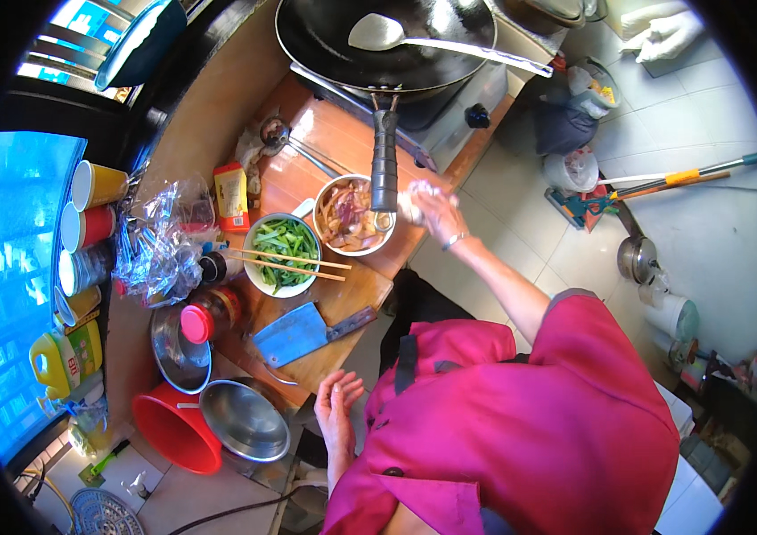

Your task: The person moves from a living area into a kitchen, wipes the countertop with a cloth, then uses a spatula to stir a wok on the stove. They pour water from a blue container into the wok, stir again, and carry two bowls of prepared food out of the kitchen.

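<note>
My right hand (442, 217) is on a crumpled pale cloth (406, 208) at the counter's edge, right of the wok handle (385, 157). My left hand (337, 404) hangs beside the cutting board (358, 287), fingers slightly apart and holding nothing. A cleaver (291, 336) lies on that board. Just beyond it stands a bowl of cut green vegetables (278, 244) with wooden chopsticks (291, 263) across its rim. Next to it, sliced meat (341, 221) fills a white bowl (320, 235), partly under the handle. A metal spatula (381, 33) rests across the black wok (325, 40).
The wok sits on a stove (485, 100). Along the wall are a red-lidded jar (211, 319), a dark-capped bottle (214, 266), a yellow-red packet (231, 197) and a ladle (276, 132). Metal basins (244, 421) and a red bucket (178, 428) stand left; a broom (565, 207) lies right.
</note>
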`<state>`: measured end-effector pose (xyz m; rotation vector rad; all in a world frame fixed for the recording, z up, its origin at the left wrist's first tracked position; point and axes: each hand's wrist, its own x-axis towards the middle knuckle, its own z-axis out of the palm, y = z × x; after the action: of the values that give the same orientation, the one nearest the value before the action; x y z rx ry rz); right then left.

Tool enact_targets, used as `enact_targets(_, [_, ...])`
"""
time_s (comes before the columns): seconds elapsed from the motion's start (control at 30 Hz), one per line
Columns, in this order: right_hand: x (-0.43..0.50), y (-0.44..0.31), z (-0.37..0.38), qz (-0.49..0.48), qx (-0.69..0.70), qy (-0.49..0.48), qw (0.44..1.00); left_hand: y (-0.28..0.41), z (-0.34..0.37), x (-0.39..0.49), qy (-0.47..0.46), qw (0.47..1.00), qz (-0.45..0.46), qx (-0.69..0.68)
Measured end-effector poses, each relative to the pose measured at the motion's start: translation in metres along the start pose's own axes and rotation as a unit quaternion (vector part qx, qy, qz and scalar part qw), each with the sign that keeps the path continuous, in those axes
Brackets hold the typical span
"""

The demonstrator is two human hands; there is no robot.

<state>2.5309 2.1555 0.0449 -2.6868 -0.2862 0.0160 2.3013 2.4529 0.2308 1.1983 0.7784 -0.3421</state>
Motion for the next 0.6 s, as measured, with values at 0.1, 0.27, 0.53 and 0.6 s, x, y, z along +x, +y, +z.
enact_targets(0.1, [-0.038,-0.012,0.002,-0.059,0.046,-0.001,0.997,-0.014,0.004,0.000,-0.026,1.000,-0.008,-0.002])
enact_targets(0.27, [-0.032,0.017,-0.021,-0.088,0.076,-0.023,0.993,-0.020,0.009,0.000,-0.039,0.999,0.014,0.012])
enact_targets(0.53, [0.034,0.167,-0.079,-0.132,-0.008,0.064,0.989,-0.036,0.039,-0.005,0.036,0.999,0.029,0.016])
enact_targets(0.6, [0.059,0.210,-0.098,-0.068,-0.070,0.022,0.995,-0.038,0.070,0.005,0.037,0.999,0.035,0.011])
